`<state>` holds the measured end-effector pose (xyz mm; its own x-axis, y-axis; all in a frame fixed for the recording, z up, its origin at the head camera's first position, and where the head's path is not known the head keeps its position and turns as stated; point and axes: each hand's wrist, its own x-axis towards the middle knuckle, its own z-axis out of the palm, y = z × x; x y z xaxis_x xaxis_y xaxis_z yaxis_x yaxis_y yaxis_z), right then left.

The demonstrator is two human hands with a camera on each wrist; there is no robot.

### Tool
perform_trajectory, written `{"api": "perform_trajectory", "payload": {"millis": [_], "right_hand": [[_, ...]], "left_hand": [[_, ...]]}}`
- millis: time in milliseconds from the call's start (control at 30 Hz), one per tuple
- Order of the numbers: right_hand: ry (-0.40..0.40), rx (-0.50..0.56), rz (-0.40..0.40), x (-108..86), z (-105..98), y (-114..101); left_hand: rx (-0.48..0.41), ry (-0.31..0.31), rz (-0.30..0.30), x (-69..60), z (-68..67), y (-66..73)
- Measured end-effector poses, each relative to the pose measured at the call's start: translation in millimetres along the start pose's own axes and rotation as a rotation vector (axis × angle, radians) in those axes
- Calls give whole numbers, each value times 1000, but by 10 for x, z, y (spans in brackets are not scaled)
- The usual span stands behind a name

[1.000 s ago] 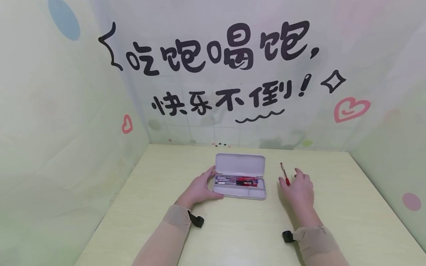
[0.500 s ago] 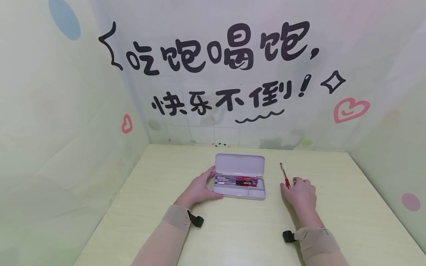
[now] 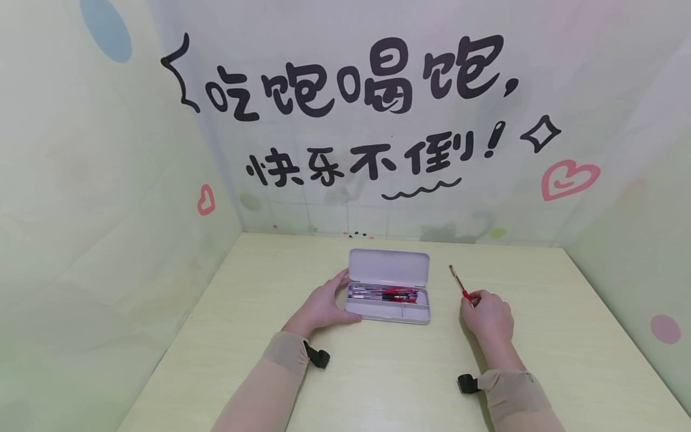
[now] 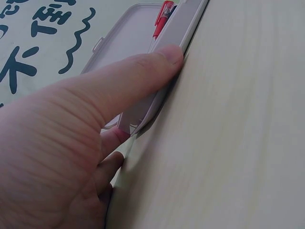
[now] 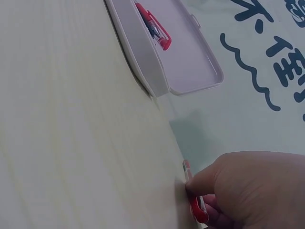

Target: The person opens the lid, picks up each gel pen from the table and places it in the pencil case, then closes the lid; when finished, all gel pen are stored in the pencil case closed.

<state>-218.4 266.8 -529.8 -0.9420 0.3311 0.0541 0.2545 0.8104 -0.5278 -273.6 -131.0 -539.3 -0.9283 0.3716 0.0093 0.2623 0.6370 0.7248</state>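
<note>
A pale lilac pencil case [image 3: 388,267] stands on the table with its lid raised. Several pens [image 3: 385,294], some with red caps, lie in its long rear compartment. My left hand [image 3: 320,307] grips the case's left end, thumb along the front wall and fingers round the side. To the right of the case, my right hand [image 3: 488,318] pinches a clear pen with red parts [image 3: 457,278] between thumb and fingers. The pen points away and to the left; its near end is partly hidden by the fingers in the head view.
The light wooden table [image 3: 394,372] runs back to a printed fabric wall [image 3: 335,210] with dark lettering. Similar fabric walls flank both sides. Black straps with small devices [image 3: 468,384] sit on both wrists.
My right thumb and fingers have closed on the pen from either side. The pen has turned a little, its far end swinging left. My left hand and the pencil case stay put.
</note>
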Motion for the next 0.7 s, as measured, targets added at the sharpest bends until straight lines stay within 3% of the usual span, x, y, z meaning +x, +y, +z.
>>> {"api": "perform_trajectory", "payload": {"millis": [433,567,700], "right_hand": [[-5,34,30,-7,-9,-32],[54,82,34,-23,-1,-62],[141,162,-13,-36,-1,-141]], "left_hand": [[2,-2,-5,0,1,-24],[-5,-1,-3,1,6,-24],[-2,-4,-4,6,7,-20]]}}
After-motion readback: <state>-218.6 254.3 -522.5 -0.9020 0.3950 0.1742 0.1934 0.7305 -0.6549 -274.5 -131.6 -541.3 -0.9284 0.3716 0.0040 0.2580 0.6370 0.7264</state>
